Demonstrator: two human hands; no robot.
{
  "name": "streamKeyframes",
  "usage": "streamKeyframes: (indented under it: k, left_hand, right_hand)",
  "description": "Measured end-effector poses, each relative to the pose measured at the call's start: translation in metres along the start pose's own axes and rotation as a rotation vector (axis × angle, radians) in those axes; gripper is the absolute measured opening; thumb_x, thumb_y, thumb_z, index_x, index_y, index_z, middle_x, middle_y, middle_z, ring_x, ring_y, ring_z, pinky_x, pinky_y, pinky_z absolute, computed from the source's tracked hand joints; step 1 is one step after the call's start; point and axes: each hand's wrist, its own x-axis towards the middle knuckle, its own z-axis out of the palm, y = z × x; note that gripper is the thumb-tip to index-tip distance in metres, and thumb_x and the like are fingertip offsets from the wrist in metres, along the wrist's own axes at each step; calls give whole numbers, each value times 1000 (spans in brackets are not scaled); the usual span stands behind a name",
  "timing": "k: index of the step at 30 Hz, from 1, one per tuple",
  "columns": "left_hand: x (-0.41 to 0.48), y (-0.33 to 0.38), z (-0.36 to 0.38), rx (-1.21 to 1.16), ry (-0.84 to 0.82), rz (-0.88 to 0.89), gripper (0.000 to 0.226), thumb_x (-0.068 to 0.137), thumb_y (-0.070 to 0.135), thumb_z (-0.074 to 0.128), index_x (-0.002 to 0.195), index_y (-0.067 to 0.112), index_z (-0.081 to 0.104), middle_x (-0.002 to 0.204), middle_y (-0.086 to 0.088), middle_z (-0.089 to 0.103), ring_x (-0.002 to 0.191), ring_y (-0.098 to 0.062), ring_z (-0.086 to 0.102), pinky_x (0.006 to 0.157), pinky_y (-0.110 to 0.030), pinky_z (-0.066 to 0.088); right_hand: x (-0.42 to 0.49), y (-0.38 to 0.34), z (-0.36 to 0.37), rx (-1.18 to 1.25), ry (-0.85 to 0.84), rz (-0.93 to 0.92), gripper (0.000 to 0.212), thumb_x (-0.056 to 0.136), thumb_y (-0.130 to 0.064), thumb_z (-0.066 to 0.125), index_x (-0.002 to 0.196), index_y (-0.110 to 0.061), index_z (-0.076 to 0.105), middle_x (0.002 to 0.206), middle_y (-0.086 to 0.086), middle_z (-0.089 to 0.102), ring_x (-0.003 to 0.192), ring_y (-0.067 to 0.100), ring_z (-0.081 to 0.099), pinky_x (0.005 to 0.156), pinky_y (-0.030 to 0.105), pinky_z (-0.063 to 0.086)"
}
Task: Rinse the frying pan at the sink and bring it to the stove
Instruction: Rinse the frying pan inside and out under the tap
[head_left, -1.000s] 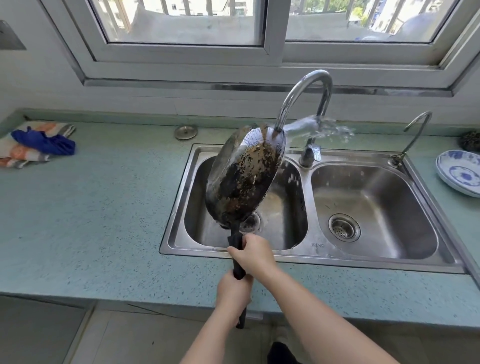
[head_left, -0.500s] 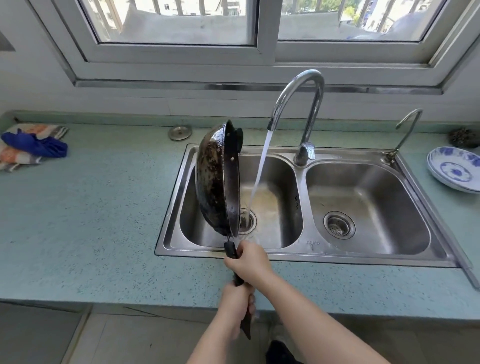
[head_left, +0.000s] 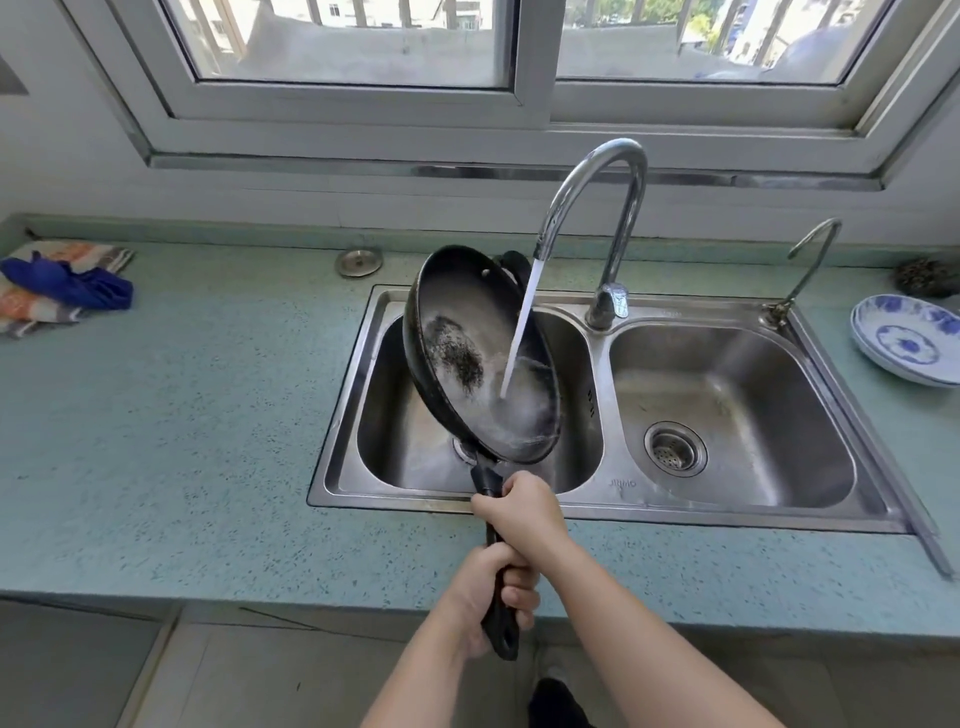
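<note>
A black frying pan (head_left: 467, 312) is held tilted over the left basin of the steel double sink (head_left: 597, 499), its inside facing me. A dark patch of residue clings to its bottom. Water runs from the tall curved faucet (head_left: 597, 202) and lands inside the pan. Both hands grip the pan's long black handle: my right hand (head_left: 524, 512) near the pan, my left hand (head_left: 483, 597) lower, close to the handle's end. The stove is out of view.
The green countertop (head_left: 182, 415) surrounds the sink. A blue cloth on a striped towel (head_left: 62, 286) lies far left. A metal sink plug (head_left: 359, 261) sits behind the sink. Blue-and-white plates (head_left: 906, 340) are at far right, near a small second tap (head_left: 810, 260).
The pan has turned from edge-on, its back to the left, to inside facing me, and moved under the stream. Water now falls into the pan instead of past it.
</note>
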Motion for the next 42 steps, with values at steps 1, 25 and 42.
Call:
streamKeyframes:
  k: [1,25,42]
  left_hand:
    - [1,2,2,-15,-34,-18,50,86,11,34,37,20,36,31,10,30,24,-2,28,31,-14,24]
    - [4,-23,-19,290,394,222,17,82,4,59,68,5,50,40,-4,55,32,-19,50,48,-29,43]
    - [-1,-12,-10,1106,746,530,30,87,34,56,106,11,50,98,-3,54,95,-25,55,74,-31,39]
  right_hand:
    - [0,0,-5,-8,18,-1,37,74,-25,62,53,-16,33,53,-3,36,52,15,37,46,24,26]
    - [2,25,28,-49,31,37,29,75,-32,64,81,-10,45,90,11,63,92,28,60,63,26,31]
    - [0,35,5,-23,41,-51,32,86,-32,58,105,-6,55,97,8,67,90,23,60,74,30,44]
